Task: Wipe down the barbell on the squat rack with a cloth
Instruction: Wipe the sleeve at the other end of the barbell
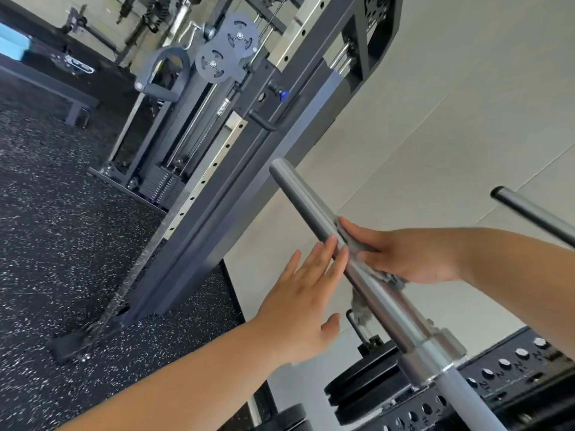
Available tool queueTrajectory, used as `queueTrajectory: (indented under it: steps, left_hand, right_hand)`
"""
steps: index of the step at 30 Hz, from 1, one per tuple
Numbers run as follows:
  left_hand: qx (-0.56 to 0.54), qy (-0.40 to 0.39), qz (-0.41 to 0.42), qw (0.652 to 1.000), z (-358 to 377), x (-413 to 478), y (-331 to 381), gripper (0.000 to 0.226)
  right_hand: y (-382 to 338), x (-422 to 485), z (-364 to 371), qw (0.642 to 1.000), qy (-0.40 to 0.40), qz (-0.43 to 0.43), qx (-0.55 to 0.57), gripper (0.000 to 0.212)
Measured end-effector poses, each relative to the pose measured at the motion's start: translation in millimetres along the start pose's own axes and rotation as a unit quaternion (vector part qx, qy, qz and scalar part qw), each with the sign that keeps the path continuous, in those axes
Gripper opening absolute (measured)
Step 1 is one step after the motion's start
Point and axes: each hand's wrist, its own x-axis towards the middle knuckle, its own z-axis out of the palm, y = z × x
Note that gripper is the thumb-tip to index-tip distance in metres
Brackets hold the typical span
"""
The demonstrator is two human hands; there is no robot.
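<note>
The steel barbell [306, 202] runs diagonally from the upper middle to the lower right, its bare sleeve end pointing up and left. My right hand [407, 256] presses a grey cloth [357, 248] against the far side of the sleeve, fingers lying along the bar; cloth edges hang below the bar [361, 309]. My left hand [301, 297] is flat with straight fingers, its fingertips touching the near side of the sleeve just left of the cloth. The bar rests on the black squat rack [513, 377] at the lower right.
A cable machine with pulleys [227, 51], a handle and a weight stack stands behind the bar. Black weight plates [367, 384] sit low beside the rack. A second bar end [529, 209] pokes in at the right. A bench [46, 88] stands on speckled rubber floor at the left.
</note>
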Motion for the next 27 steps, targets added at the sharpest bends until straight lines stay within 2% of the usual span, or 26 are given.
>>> queueTrajectory:
  steps: [2,5,7,10,13,18,23,27]
  left_hand:
    - [-0.006,-0.009,0.007,1.0,-5,4,-1,0.097]
    - [-0.027,0.001,0.023,0.999,-15,14,-6,0.094]
    - [-0.049,0.026,0.026,0.998,-20,17,-8,0.094]
    - [-0.058,0.069,-0.013,0.996,-17,13,-13,0.094]
    - [-0.058,0.068,-0.065,0.994,-11,14,-30,0.091]
    - [-0.062,0.052,-0.091,0.993,-5,32,-52,0.092]
    - [-0.084,0.074,-0.113,0.987,-6,45,-55,0.094]
    - [-0.096,0.157,-0.098,0.978,-9,43,-53,0.083]
  right_hand:
    - [9,-7,8,1.0,-0.003,-0.004,0.001,0.06]
    - [17,4,14,0.992,0.008,-0.007,0.129,0.056]
    - [15,23,14,0.984,0.039,-0.011,0.175,0.05]
    - [-1,58,9,0.983,0.087,-0.047,0.155,0.053]
    - [-17,94,-7,0.986,0.115,-0.063,0.102,0.061]
    - [-40,141,-36,0.987,0.106,-0.061,0.102,0.069]
    - [-36,149,-32,0.98,0.104,-0.07,0.152,0.061]
    - [-14,107,-24,0.983,0.037,-0.078,0.16,0.053]
